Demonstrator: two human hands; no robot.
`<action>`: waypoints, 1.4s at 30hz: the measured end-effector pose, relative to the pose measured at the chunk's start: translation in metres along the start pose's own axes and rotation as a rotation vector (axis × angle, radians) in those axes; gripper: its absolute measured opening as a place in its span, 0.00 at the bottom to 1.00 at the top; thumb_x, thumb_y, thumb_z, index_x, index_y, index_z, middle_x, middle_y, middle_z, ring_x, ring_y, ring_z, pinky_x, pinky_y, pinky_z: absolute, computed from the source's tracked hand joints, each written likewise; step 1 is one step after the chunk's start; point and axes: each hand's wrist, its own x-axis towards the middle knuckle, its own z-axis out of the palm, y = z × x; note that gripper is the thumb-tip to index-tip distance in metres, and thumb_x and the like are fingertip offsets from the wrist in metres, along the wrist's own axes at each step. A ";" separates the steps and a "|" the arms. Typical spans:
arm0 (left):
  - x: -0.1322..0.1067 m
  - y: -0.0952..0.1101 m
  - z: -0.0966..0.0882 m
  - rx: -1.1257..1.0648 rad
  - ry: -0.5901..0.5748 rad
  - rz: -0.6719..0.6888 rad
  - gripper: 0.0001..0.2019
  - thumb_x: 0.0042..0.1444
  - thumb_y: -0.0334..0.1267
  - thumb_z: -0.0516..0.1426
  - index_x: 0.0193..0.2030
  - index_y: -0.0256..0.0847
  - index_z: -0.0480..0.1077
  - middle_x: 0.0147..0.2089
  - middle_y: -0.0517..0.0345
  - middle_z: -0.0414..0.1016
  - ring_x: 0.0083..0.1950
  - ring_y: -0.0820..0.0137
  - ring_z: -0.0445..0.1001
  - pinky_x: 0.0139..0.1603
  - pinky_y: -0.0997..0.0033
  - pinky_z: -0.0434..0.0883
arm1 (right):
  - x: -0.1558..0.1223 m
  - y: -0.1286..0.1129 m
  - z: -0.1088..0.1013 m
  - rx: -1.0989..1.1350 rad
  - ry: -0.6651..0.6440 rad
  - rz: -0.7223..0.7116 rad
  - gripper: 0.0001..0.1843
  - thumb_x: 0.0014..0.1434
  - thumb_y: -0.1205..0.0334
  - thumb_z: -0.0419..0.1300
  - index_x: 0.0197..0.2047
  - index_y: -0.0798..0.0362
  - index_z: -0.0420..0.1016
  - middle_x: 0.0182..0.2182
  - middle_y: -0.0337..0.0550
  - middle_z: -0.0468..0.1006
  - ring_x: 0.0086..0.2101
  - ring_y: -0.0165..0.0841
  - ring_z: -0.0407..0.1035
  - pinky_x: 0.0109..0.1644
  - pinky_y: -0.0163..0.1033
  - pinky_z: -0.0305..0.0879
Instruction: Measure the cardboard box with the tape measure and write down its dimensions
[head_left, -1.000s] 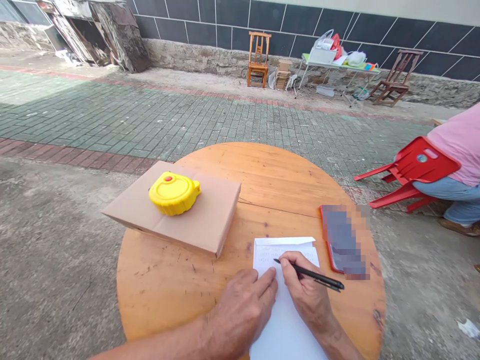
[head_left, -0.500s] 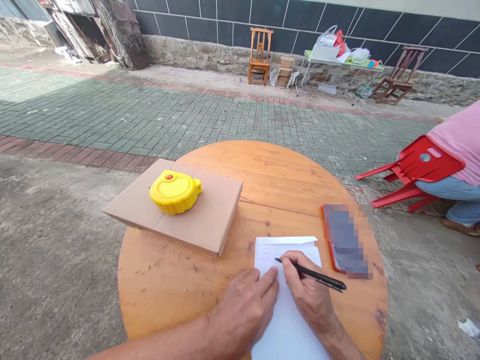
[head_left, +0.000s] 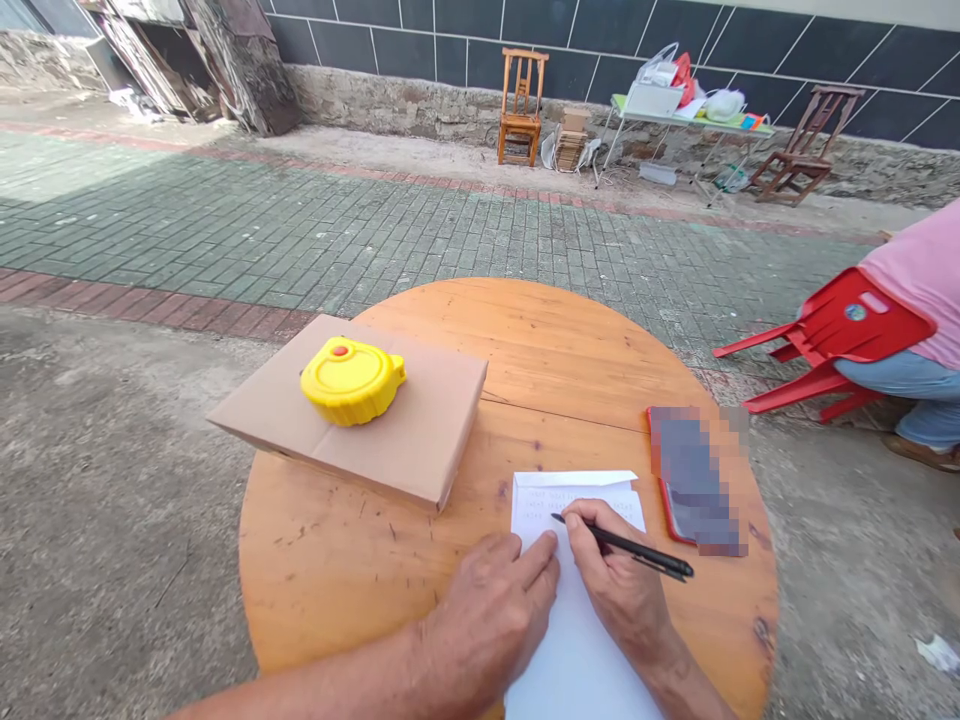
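A black pen (head_left: 637,549) is gripped between the thumb and fingers of my right hand (head_left: 619,580), its tip on the white paper (head_left: 577,650). Rows of small, faint handwriting run across the top of the sheet, under a folded upper edge. My left hand (head_left: 499,610) lies on the paper's left side, fingers extended and pressing it against the round wooden table (head_left: 337,580). To the right of the paper is a phone in a red case (head_left: 694,480), its screen blurred out.
On the table's left a flat cardboard box (head_left: 420,430) carries a yellow tape measure (head_left: 352,380). At right a person in a pink top (head_left: 922,280) sits on a red plastic chair (head_left: 862,315). Wooden chairs (head_left: 519,110) and a cluttered folding table (head_left: 686,118) stand along the wall.
The camera view has shifted very slightly. Both hands and the pen keep nearly the same place on the paper.
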 end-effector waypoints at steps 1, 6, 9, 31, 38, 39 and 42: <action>0.000 0.000 0.001 -0.004 -0.002 0.000 0.10 0.57 0.28 0.55 0.47 0.36 0.69 0.53 0.53 0.75 0.35 0.66 0.69 0.35 0.63 0.71 | 0.000 0.000 0.000 0.000 0.003 -0.001 0.12 0.65 0.60 0.53 0.31 0.51 0.72 0.23 0.35 0.73 0.23 0.29 0.67 0.28 0.32 0.64; 0.000 0.000 0.003 -0.001 -0.008 -0.003 0.09 0.59 0.29 0.54 0.47 0.37 0.69 0.52 0.52 0.75 0.35 0.66 0.69 0.35 0.64 0.70 | 0.000 -0.002 -0.001 -0.001 0.013 -0.002 0.12 0.65 0.60 0.53 0.31 0.51 0.72 0.22 0.35 0.73 0.23 0.29 0.66 0.27 0.31 0.64; 0.000 0.000 0.003 0.010 0.000 -0.009 0.09 0.60 0.29 0.54 0.47 0.37 0.69 0.52 0.51 0.75 0.35 0.67 0.69 0.35 0.64 0.70 | 0.000 -0.001 -0.001 -0.002 0.013 -0.004 0.12 0.65 0.60 0.53 0.31 0.51 0.72 0.23 0.35 0.73 0.23 0.29 0.67 0.28 0.32 0.64; -0.003 -0.001 0.006 -0.025 -0.014 -0.006 0.12 0.59 0.29 0.55 0.50 0.36 0.69 0.57 0.52 0.73 0.37 0.65 0.69 0.38 0.63 0.70 | 0.000 0.001 0.000 0.000 -0.031 -0.004 0.12 0.65 0.61 0.53 0.30 0.51 0.71 0.23 0.35 0.72 0.24 0.28 0.66 0.29 0.31 0.63; -0.003 -0.001 0.008 -0.032 0.038 0.003 0.10 0.58 0.28 0.56 0.46 0.36 0.70 0.54 0.54 0.75 0.34 0.65 0.67 0.36 0.63 0.69 | -0.004 0.003 -0.002 0.014 0.005 0.061 0.13 0.65 0.59 0.52 0.30 0.51 0.71 0.23 0.35 0.72 0.23 0.28 0.66 0.28 0.32 0.62; -0.002 -0.002 0.007 -0.033 0.038 0.001 0.10 0.58 0.28 0.56 0.46 0.36 0.70 0.54 0.53 0.75 0.35 0.65 0.67 0.36 0.63 0.69 | -0.004 0.003 -0.002 0.009 0.009 0.060 0.13 0.65 0.59 0.52 0.30 0.51 0.71 0.22 0.35 0.71 0.23 0.28 0.65 0.27 0.32 0.62; -0.002 -0.002 0.006 -0.033 0.032 -0.005 0.10 0.58 0.29 0.56 0.47 0.36 0.70 0.54 0.53 0.75 0.35 0.65 0.67 0.36 0.63 0.69 | -0.002 0.002 -0.002 -0.002 0.015 0.051 0.13 0.65 0.59 0.53 0.30 0.51 0.71 0.22 0.34 0.71 0.22 0.28 0.64 0.26 0.32 0.61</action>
